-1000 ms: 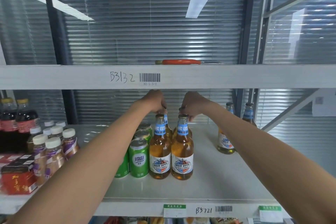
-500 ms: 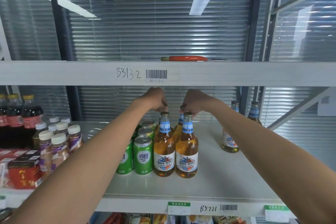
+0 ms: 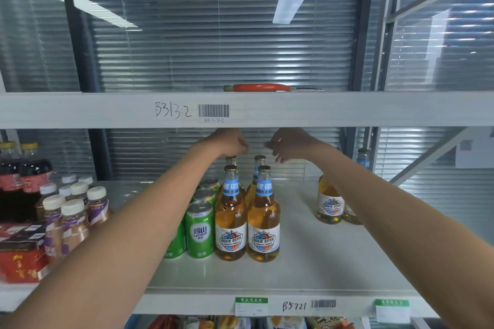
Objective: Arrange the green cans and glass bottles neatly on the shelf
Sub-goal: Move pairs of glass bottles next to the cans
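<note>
Amber glass beer bottles stand in a two-by-two block on the white shelf (image 3: 307, 262): front left bottle (image 3: 230, 224), front right bottle (image 3: 263, 224), and two rear bottles behind them. Green cans (image 3: 200, 232) stand in rows touching the block's left side. My left hand (image 3: 230, 143) is curled shut just over the rear left bottle's cap (image 3: 231, 160); the cap shows below the fingers. My right hand (image 3: 290, 145) hovers above and right of the rear right bottle's cap (image 3: 260, 159), fingers apart, holding nothing. Another beer bottle (image 3: 330, 201) stands apart at the right, with one more (image 3: 363, 157) behind my right forearm.
Small white-capped bottles (image 3: 72, 211), dark soda bottles (image 3: 24, 176) and a red box (image 3: 21, 262) fill the shelf's left end. The upper shelf beam (image 3: 347, 109) hangs just over my hands, with a red-handled tool (image 3: 259, 87) on it. Bare shelf lies between the block and the right bottles.
Both hands have lifted off the rear bottles' tops, so the caps now show. My right hand's fingers have spread apart. The view has tilted slightly upward.
</note>
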